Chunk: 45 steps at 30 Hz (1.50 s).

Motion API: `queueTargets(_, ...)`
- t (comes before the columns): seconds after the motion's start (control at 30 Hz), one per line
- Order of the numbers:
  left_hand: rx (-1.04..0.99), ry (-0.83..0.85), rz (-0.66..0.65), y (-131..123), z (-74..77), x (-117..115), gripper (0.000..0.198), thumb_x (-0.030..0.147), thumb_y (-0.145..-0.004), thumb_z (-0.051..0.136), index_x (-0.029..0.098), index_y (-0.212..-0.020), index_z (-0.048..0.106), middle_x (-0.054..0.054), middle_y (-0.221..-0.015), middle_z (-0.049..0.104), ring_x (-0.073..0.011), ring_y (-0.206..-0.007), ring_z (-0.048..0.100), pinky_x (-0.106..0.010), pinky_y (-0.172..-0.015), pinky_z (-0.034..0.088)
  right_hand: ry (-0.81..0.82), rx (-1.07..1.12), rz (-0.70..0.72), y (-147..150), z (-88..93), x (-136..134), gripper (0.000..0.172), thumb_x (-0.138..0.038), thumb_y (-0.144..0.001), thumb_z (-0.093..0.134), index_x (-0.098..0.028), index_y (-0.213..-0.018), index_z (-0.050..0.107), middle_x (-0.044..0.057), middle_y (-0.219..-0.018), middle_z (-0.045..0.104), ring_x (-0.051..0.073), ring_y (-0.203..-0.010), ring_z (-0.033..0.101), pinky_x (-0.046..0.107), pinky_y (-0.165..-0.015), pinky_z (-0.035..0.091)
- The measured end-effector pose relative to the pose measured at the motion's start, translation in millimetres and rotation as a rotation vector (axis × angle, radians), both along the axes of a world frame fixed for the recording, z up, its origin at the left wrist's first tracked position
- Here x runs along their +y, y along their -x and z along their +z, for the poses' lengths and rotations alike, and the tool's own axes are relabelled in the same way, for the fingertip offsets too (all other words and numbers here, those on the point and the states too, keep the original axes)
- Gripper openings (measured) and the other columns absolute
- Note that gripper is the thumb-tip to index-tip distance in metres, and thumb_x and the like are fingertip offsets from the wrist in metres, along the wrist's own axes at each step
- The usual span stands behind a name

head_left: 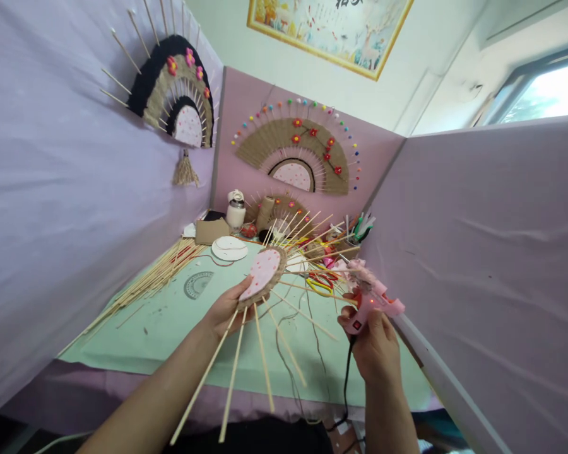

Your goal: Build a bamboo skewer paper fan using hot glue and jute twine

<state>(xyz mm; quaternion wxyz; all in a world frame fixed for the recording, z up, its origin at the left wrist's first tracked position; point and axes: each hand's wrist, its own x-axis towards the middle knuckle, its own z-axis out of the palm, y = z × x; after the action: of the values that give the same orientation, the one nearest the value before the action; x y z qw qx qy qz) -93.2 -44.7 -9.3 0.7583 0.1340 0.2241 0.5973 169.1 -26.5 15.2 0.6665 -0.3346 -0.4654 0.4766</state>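
My left hand (230,310) grips the lower left end of a half-round fan base (264,272) with pink dotted cloth and a brown twine rim. Thin wooden sticks (260,353) spread from the rim like rays, toward me and away to the right. Closed round the handle of a pink glue gun (372,302), my right hand (372,340) is to the right of the base. The gun has a small orange light, and its nozzle points up and left near the stick ends. A black cord hangs from its handle.
Loose sticks (156,277) lie on the green mat (170,334) at left. Behind are a white disc (230,248), cardboard (212,231), a white jar (235,213), a twine roll (265,213) and yellow-red scissors (319,284). Finished fans (269,139) hang on the partitions.
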Motion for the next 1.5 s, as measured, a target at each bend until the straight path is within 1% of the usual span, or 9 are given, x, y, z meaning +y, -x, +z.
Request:
queueTargets(0.07, -0.047, 0.028, -0.003, -12, 1.3, -4, 0.031, 0.024, -0.094, 0.045, 0.005, -0.117, 0.055, -0.011, -0.076, 0.071, -0.0164, -0.064, 0.07, -0.016, -0.044, 0.053, -0.055, -0.018, -0.007, 11, -0.6, -5, 0.037, -0.052, -0.08, 0.06, -0.018, -0.092, 0.067, 0.01, -0.093, 0.068, 0.015, -0.066, 0.059, 0.031, -0.056, 0.049)
queueTargets(0.2, -0.15, 0.05, -0.035, -35, 0.2, -13, 0.035, 0.023, -0.093, 0.045, 0.007, -0.124, 0.049, -0.011, -0.079, 0.072, -0.0172, -0.067, 0.07, -0.017, -0.046, 0.054, -0.088, -0.045, -0.024, 20, -7.4, -5, 0.036, -0.049, -0.081, 0.06, -0.016, -0.094, 0.067, 0.012, -0.093, 0.069, 0.021, -0.077, 0.063, 0.033, -0.061, 0.05)
queueTargets(0.33, -0.127, 0.028, -0.021, -48, -5.3, -18, 0.033, 0.023, -0.092, 0.049, 0.006, -0.121, 0.05, -0.01, -0.08, 0.073, -0.0184, -0.064, 0.071, -0.02, -0.048, 0.056, -0.071, -0.068, -0.056, 20, -11.0, -4, 0.037, -0.051, -0.081, 0.059, -0.016, -0.091, 0.067, 0.011, -0.088, 0.07, 0.018, -0.074, 0.062, 0.032, -0.064, 0.05)
queueTargets(0.5, -0.155, -0.008, -0.013, -50, -11.9, -19, 0.032, 0.022, -0.091, 0.051, 0.007, -0.12, 0.05, -0.01, -0.082, 0.073, -0.0181, -0.065, 0.071, -0.02, -0.051, 0.056, -0.079, -0.146, -0.103, 19, -16.4, -7, 0.038, -0.051, -0.084, 0.054, -0.017, -0.095, 0.065, 0.01, -0.091, 0.069, 0.018, -0.074, 0.061, 0.032, -0.064, 0.048)
queueTargets(0.67, -0.174, 0.019, 0.008, -52, -12.8, -21, 0.031, 0.021, -0.092, 0.048, 0.006, -0.12, 0.05, -0.011, -0.081, 0.073, -0.0175, -0.064, 0.071, -0.02, -0.051, 0.056, -0.087, -0.262, -0.131, 22, -22.7, -4, 0.039, -0.051, -0.085, 0.053, -0.016, -0.095, 0.066, 0.009, -0.091, 0.068, 0.015, -0.069, 0.058, 0.027, -0.06, 0.044)
queueTargets(0.83, -0.18, 0.047, 0.004, -55, -13.4, -23, 0.034, 0.022, -0.094, 0.045, 0.006, -0.124, 0.047, -0.011, -0.083, 0.073, -0.0185, -0.066, 0.071, -0.021, -0.051, 0.055, -0.06, -0.243, -0.152, 29, -23.5, 1, 0.045, -0.056, -0.083, 0.053, -0.015, -0.093, 0.067, 0.01, -0.088, 0.068, 0.015, -0.067, 0.058, 0.027, -0.058, 0.042)
queueTargets(1.07, -0.177, 0.053, 0.014, -55, -16.4, -22, 0.036, 0.022, -0.092, 0.05, 0.006, -0.124, 0.046, -0.011, -0.081, 0.072, -0.0186, -0.065, 0.071, -0.021, -0.051, 0.055, -0.077, -0.251, -0.136, 30, -23.8, 1, 0.038, -0.051, -0.082, 0.059, -0.016, -0.094, 0.067, 0.007, -0.087, 0.068, 0.012, -0.063, 0.055, 0.025, -0.056, 0.04)
queueTargets(1.27, -0.168, 0.049, 0.031, -57, -16.3, -22, 0.031, 0.022, -0.092, 0.051, 0.007, -0.118, 0.051, -0.011, -0.08, 0.072, -0.018, -0.065, 0.071, -0.02, -0.051, 0.055, -0.076, -0.257, -0.117, 30, -25.2, 1, 0.036, -0.05, -0.083, 0.057, -0.017, -0.093, 0.067, 0.007, -0.09, 0.068, 0.013, -0.065, 0.057, 0.024, -0.054, 0.04)
queueTargets(1.5, -0.19, 0.026, 0.016, -56, -17.8, -22, 0.035, 0.022, -0.091, 0.052, 0.007, -0.122, 0.05, -0.012, -0.083, 0.073, -0.0179, -0.066, 0.071, -0.02, -0.053, 0.055, -0.077, -0.276, -0.134, 29, -28.9, 1, 0.038, -0.051, -0.084, 0.056, -0.016, -0.097, 0.066, 0.008, -0.089, 0.067, 0.011, -0.062, 0.055, 0.023, -0.052, 0.04)
